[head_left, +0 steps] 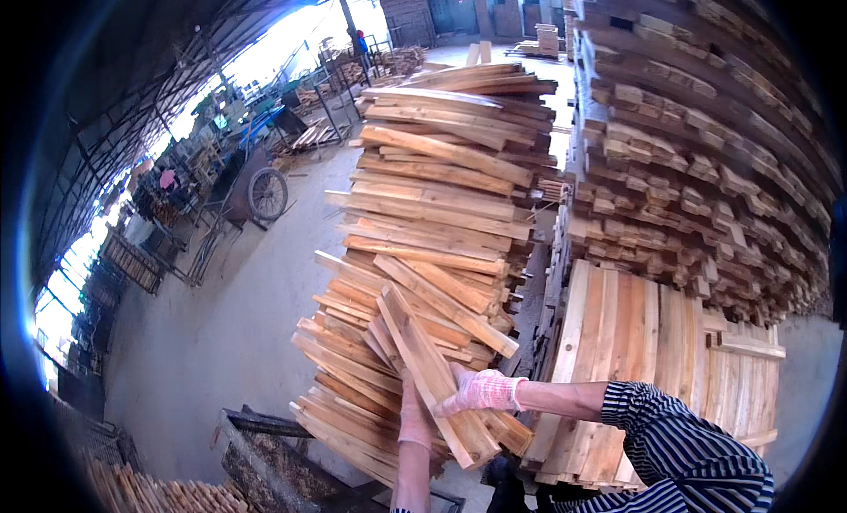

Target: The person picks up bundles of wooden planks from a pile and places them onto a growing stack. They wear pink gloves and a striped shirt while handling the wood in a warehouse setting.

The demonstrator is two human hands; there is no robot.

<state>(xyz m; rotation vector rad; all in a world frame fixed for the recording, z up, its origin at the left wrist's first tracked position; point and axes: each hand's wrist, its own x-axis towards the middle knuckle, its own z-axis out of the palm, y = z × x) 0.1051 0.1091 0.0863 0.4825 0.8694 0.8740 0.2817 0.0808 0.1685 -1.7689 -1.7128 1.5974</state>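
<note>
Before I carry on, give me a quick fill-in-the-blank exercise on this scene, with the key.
1. The right hand and left hand both wear ____.
2. The board gripped by the right hand is made of ____.
3. The right sleeve is patterned with ____.
4. The tallest stack fills the picture's upper ____ corner.

Missing words: gloves; wood; stripes; right.

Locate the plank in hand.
The plank is at lower centre in the head view, between the left hand and right hand, over the long pile.

No legible text or signs.
</note>
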